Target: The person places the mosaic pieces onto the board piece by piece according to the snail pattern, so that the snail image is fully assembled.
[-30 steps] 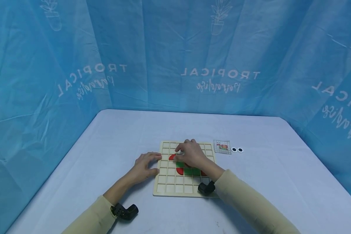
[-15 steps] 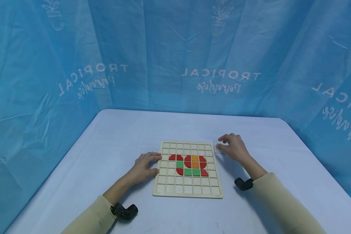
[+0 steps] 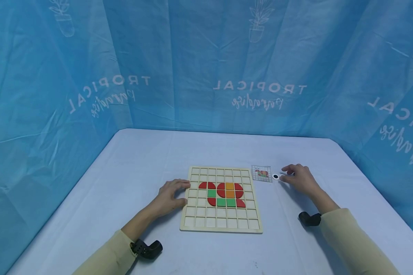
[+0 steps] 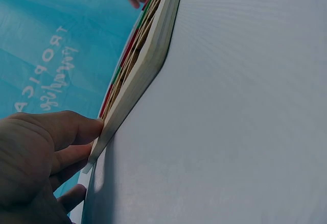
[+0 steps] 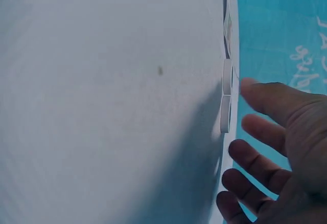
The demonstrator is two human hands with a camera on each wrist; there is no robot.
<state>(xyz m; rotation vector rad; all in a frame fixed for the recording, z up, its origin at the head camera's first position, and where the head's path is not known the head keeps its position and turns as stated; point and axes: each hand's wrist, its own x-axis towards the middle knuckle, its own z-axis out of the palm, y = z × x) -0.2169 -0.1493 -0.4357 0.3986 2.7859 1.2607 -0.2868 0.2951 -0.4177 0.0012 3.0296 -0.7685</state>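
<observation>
A cream square grid board point(image 3: 221, 224) lies on the white table, with red, green and orange flat pieces point(image 3: 230, 190) set in its middle cells. My left hand point(image 3: 168, 198) touches the board's left edge with thumb and fingertips; the left wrist view shows the thumb against the rim point(image 4: 127, 94). To the right of the board, my right hand point(image 3: 300, 179) hovers beside a white disc with a black centre point(image 3: 275, 177). In the right wrist view two white discs point(image 5: 225, 114) stand side by side on the table, with the fingers spread and apart from them.
Between board and discs lies a small printed card point(image 3: 261, 173) with a coloured grid picture. A blue curtain point(image 3: 206, 103) with mirrored lettering hangs behind the white table point(image 3: 151, 152). A black wrist device point(image 3: 146, 249) sits at the left sleeve.
My right hand has lifted away from the board's coloured pieces and travelled right, past the card to the discs. My left hand has stayed at the board's edge.
</observation>
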